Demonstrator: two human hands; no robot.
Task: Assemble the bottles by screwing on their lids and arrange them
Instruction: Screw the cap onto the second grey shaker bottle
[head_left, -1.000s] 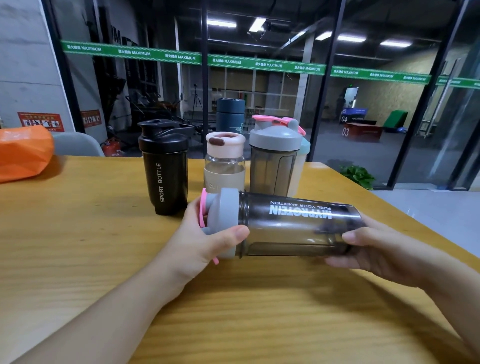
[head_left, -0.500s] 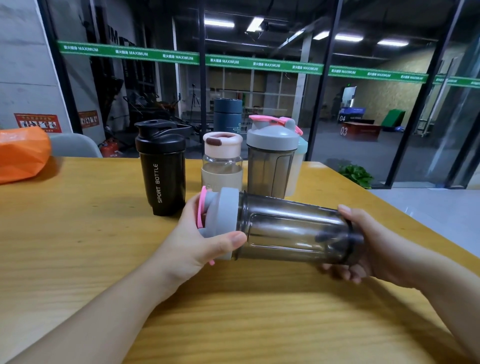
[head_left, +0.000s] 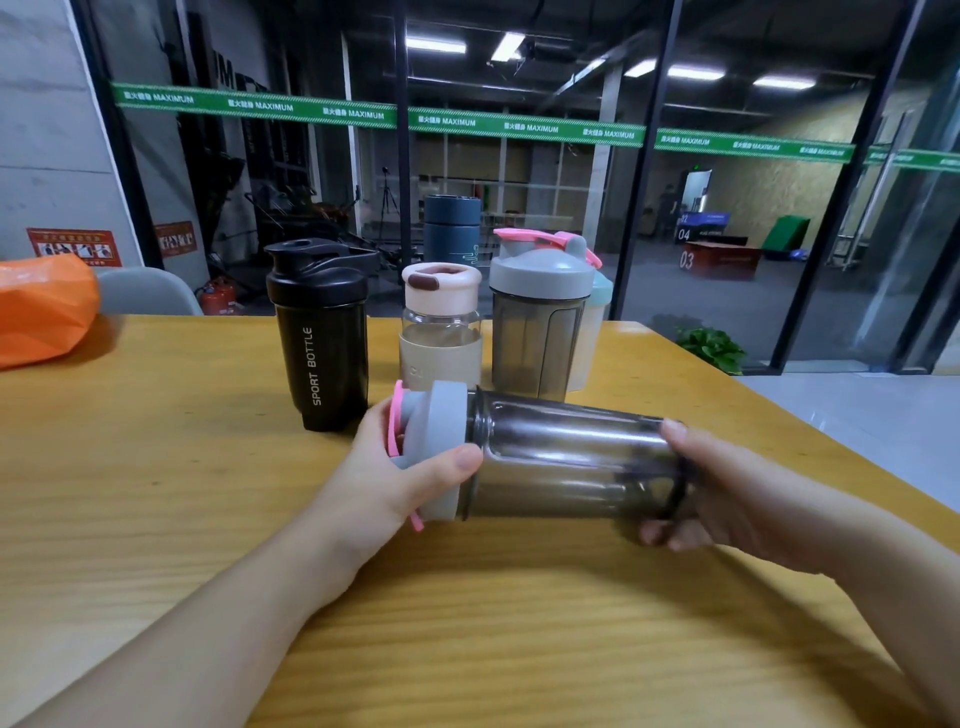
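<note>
Wooden table (head_left: 156, 519) — both hands grip smoky shaker (head_left: 566, 462).

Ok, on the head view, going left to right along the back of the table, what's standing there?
Orange bag at the left edge → black sport bottle → clear bottle with pink lid → smoky shaker with grey lid. The dark blue and pale bottles behind overlap these, so I've left them out.
</note>
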